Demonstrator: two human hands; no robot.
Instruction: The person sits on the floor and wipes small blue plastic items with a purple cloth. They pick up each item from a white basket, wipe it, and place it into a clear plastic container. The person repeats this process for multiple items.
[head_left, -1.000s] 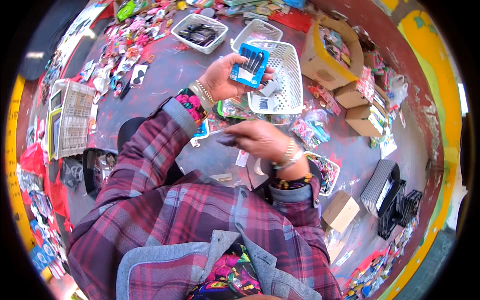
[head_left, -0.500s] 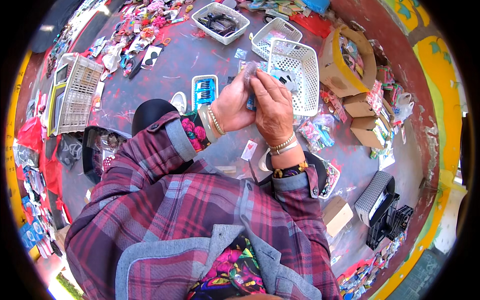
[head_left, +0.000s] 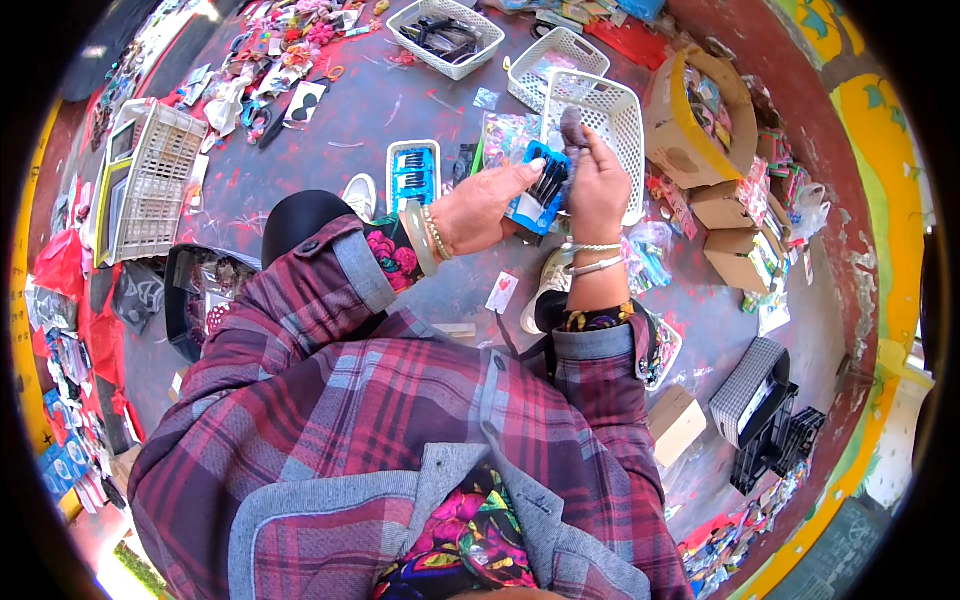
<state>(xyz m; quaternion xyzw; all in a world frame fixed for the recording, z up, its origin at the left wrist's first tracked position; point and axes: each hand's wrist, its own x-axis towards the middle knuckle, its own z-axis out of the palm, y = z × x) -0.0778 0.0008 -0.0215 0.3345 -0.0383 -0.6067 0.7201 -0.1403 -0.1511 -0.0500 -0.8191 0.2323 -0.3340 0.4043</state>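
In my left hand (head_left: 478,208) is a blue card (head_left: 527,212) carrying slim black pieces, pinched near its edge with the thumb on top. My right hand (head_left: 600,195) is closed round a crumpled greyish-purple bundle (head_left: 573,130) whose material I cannot make out; it sticks up above the fingers, against the card's right side. Both hands are held up in front of me, close together. Left of them stands a small white basket (head_left: 389,178) with similar blue cards (head_left: 414,177) inside. Behind the right hand is a larger white perforated basket (head_left: 622,120).
Two more white baskets, one with black items (head_left: 440,42), stand at the back. An open cardboard box (head_left: 670,130) and smaller boxes (head_left: 728,258) line the right wall. A white crate (head_left: 155,180) lies at the left. Small packaged goods (head_left: 285,65) are heaped at the back left.
My hands have moved apart from being pressed together, the right one shifting rightward. The blue card, mostly hidden before, now shows between them. The greyish-purple bundle has moved right with the right hand.
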